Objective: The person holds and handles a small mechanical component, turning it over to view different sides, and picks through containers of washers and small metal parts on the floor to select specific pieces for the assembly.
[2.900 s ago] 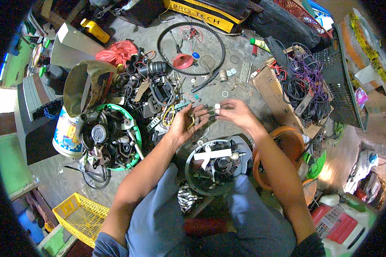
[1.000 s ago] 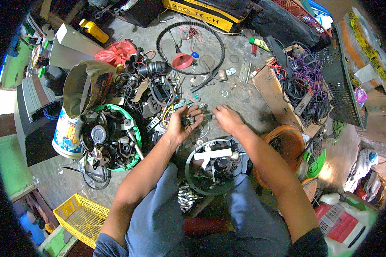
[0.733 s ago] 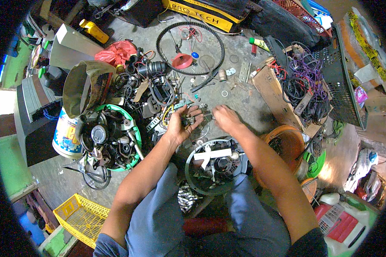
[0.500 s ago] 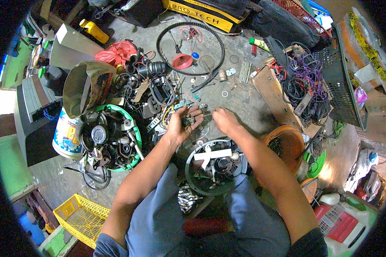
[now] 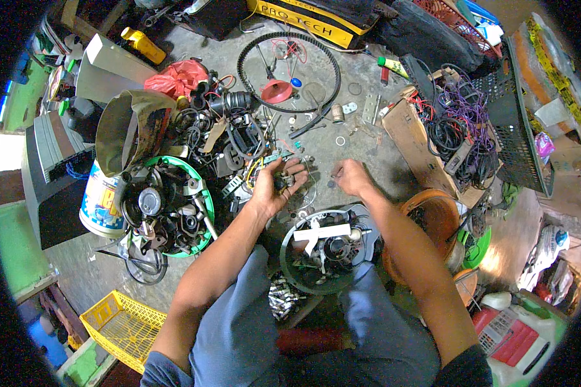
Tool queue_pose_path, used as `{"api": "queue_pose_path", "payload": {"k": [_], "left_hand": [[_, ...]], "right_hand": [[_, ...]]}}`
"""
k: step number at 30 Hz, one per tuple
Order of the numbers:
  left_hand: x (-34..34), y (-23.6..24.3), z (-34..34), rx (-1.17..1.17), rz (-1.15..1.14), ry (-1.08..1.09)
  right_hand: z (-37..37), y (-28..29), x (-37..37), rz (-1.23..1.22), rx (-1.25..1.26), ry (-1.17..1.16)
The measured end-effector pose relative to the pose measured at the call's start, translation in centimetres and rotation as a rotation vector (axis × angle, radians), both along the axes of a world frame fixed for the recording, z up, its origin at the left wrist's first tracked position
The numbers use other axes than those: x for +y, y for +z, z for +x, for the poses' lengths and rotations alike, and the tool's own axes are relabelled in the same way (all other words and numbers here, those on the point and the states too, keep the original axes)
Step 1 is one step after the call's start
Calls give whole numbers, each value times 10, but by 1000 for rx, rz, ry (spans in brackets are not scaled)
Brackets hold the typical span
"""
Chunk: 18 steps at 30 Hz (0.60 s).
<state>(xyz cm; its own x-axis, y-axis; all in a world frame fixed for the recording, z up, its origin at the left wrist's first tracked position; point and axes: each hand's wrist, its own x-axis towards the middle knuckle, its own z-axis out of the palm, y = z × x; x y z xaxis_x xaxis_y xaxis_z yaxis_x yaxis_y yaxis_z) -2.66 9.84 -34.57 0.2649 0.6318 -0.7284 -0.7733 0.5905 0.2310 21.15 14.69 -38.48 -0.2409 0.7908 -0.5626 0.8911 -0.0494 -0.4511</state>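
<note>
1. The left hand (image 5: pixel 274 187) lies palm up, fingers curled loosely around a small dark metal part (image 5: pixel 281 183) cupped in the palm.
2. The part is too small to tell its long axis or which way it points.
3. The right hand (image 5: pixel 350 177) hovers low over the concrete floor (image 5: pixel 316 138), just right of the left hand, fingers curled inward; whether they pinch anything cannot be told.
4. A round grey tray (image 5: pixel 290 271) of parts sits near, between the knees.
5. A green bowl (image 5: pixel 203 242) of scrap lies left; a black belt loop (image 5: pixel 332 64) lies far.
</note>
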Motion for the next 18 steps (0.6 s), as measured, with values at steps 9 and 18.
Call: {"api": "queue_pose_path", "payload": {"k": [9,18], "left_hand": [[-1,-2,0,9,22,-3],[-1,-3,-1,1,13,10]], "right_hand": [[16,-5,-8,-96,179,144],[7,3,-12,1,224,159]]}}
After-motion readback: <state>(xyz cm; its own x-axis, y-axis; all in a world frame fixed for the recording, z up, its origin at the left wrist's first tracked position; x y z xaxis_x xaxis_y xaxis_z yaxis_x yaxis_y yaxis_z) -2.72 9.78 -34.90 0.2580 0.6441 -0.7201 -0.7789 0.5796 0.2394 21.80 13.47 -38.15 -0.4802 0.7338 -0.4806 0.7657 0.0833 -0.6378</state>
